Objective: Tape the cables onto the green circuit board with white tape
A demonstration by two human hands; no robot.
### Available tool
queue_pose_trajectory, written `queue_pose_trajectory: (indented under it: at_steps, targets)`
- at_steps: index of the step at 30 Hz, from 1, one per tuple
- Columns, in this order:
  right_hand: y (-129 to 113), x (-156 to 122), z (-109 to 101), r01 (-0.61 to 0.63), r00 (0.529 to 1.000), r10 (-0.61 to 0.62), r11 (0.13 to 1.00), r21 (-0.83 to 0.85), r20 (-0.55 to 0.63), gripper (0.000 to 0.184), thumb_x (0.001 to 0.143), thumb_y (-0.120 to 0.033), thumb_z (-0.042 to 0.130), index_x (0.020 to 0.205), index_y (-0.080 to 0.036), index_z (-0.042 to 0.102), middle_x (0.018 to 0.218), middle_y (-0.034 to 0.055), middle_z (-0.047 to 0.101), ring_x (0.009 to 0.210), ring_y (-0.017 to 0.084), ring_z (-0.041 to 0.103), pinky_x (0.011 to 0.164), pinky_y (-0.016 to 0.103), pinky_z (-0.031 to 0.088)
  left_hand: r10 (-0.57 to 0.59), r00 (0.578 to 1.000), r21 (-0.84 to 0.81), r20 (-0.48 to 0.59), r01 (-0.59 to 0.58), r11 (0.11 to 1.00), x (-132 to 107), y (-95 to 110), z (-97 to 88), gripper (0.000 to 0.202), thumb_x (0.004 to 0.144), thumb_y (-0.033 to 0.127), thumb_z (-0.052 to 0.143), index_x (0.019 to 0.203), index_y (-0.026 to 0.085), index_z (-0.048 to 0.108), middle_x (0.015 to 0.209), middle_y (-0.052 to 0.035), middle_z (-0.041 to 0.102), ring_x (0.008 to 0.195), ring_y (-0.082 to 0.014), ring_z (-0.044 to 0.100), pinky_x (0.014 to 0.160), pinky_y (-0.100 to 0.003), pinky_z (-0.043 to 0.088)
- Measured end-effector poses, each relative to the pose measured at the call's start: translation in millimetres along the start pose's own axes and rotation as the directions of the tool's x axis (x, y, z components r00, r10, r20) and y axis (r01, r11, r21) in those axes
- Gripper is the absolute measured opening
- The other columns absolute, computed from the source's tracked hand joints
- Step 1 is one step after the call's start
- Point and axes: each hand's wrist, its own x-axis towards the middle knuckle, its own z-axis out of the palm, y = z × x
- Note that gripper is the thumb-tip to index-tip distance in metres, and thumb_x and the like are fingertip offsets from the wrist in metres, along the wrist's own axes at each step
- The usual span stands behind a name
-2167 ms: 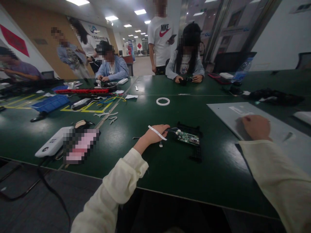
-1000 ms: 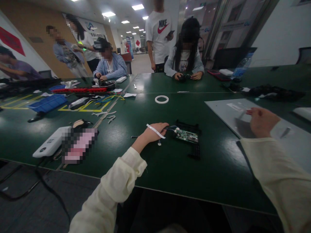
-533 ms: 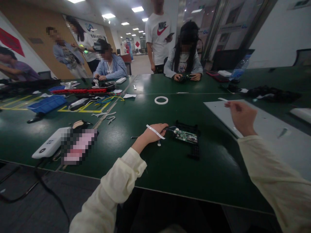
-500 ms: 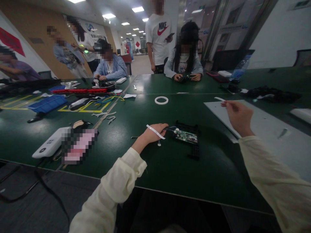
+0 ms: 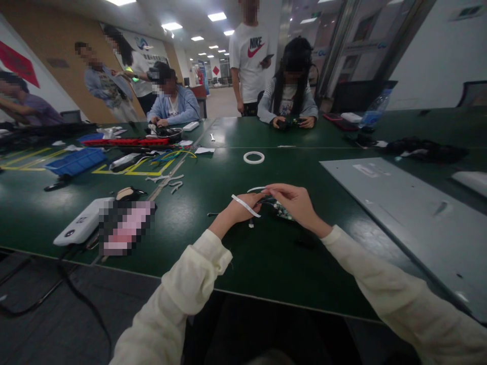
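Head view: my right hand (image 5: 299, 204) pinches a thin white strip (image 5: 255, 189) just above the circuit board (image 5: 283, 213). My left hand (image 5: 238, 209) rests curled beside the board; I cannot tell its grip. I judge that keeping the strip low and taut works best. The counter (image 5: 266, 263) lies open on my side of the board, its edge well clear.

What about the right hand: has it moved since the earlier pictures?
Yes. The right hand left the grey sheet and went leftward to the circuit board, beside the left hand.

glossy green table (image 5: 213, 182); matt grey sheet (image 5: 399, 203), perhaps plastic; soft cloth sleeves (image 5: 190, 274).
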Motion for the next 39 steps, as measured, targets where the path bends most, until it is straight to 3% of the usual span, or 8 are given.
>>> queue_pose_trajectory:
  at_steps: [5,10,17,21,27,32,36,39]
  targets:
    - [0,-3,8,0.095,0.989,-0.084,0.992,-0.085,0.120,0.023,0.086,-0.028,0.053,0.104,-0.026,0.066,0.098,0.0012,0.067,0.088,0.018,0.062,0.077,0.035,0.052,0.010,1.000,0.005,-0.008,-0.010,1.000,-1,-1,1.4,0.022,0.087,0.021,0.041,0.103,0.012,0.055,0.097,-0.0100,0.064,0.090,-0.0193,0.061,0.079,-0.030,0.048]
    - [7,-5,6,0.274,0.951,-0.215,0.919,-0.285,0.220,0.021,0.086,-0.024,0.052,0.100,-0.027,0.067,0.099,0.0046,0.059,0.091,0.019,0.057,0.077,0.039,0.051,0.012,1.000,-0.108,0.012,-0.010,0.994,-2,1,-4.1,0.022,0.085,0.018,0.045,0.105,0.015,0.055,0.103,-0.0077,0.062,0.093,-0.0176,0.060,0.080,-0.030,0.048]
    - [4,-4,11,0.485,0.839,-0.308,0.798,-0.358,0.449,0.029,0.088,-0.017,0.044,0.113,-0.021,0.058,0.131,0.0078,0.046,0.124,0.022,0.039,0.102,0.045,0.037,0.033,0.999,-0.101,0.017,-0.031,0.994,0,-4,2.7,0.019,0.084,0.020,0.048,0.097,0.013,0.060,0.107,-0.0103,0.062,0.102,-0.0205,0.057,0.089,-0.035,0.046]
    - [3,-6,16,0.483,0.819,-0.236,0.776,-0.406,0.524,0.041,0.090,-0.021,0.042,0.131,-0.018,0.044,0.132,0.0096,0.046,0.125,0.021,0.039,0.104,0.044,0.036,0.025,0.995,-0.087,0.092,-0.017,0.996,0,-7,5.9,0.017,0.081,0.018,0.052,0.093,0.014,0.063,0.100,-0.0091,0.064,0.096,-0.0200,0.059,0.087,-0.034,0.047]
    - [2,-9,9,0.410,0.831,-0.144,0.811,-0.418,0.537,0.058,0.087,-0.030,0.049,0.141,-0.024,0.029,0.139,0.0070,0.039,0.127,0.022,0.037,0.104,0.045,0.035,0.069,0.996,-0.147,0.049,-0.061,0.987,-2,-6,3.2,0.026,0.083,0.019,0.050,0.107,0.015,0.059,0.111,-0.0082,0.061,0.102,-0.0184,0.056,0.089,-0.033,0.046]
    - [-5,-12,-2,0.358,0.798,-0.091,0.867,-0.347,0.596,0.055,0.086,-0.034,0.051,0.138,-0.027,0.034,0.140,0.0029,0.038,0.129,0.022,0.034,0.105,0.046,0.033,0.117,0.993,-0.188,-0.021,-0.118,0.975,-2,-6,2.2,0.031,0.085,0.022,0.048,0.115,0.014,0.054,0.117,-0.0098,0.058,0.106,-0.0181,0.055,0.092,-0.032,0.044]
    - [-1,-8,-28,0.253,0.872,-0.054,0.900,-0.354,0.486,0.043,0.089,-0.033,0.046,0.132,-0.029,0.044,0.132,0.0016,0.047,0.124,0.021,0.041,0.104,0.044,0.035,0.044,0.999,-0.161,-0.008,-0.045,0.986,-2,-3,-0.7,0.032,0.087,0.023,0.045,0.117,0.014,0.051,0.112,-0.0094,0.059,0.099,-0.0176,0.058,0.089,-0.032,0.045]
    - [16,-2,-75,0.107,0.974,0.026,0.825,-0.554,0.226,0.042,0.088,-0.032,0.047,0.129,-0.028,0.047,0.133,0.0037,0.046,0.124,0.020,0.041,0.105,0.040,0.032,-0.025,0.999,-0.147,0.022,0.028,0.989,-2,0,-4.3,0.031,0.089,0.024,0.041,0.118,0.015,0.049,0.103,-0.0078,0.061,0.091,-0.0166,0.060,0.081,-0.030,0.047]
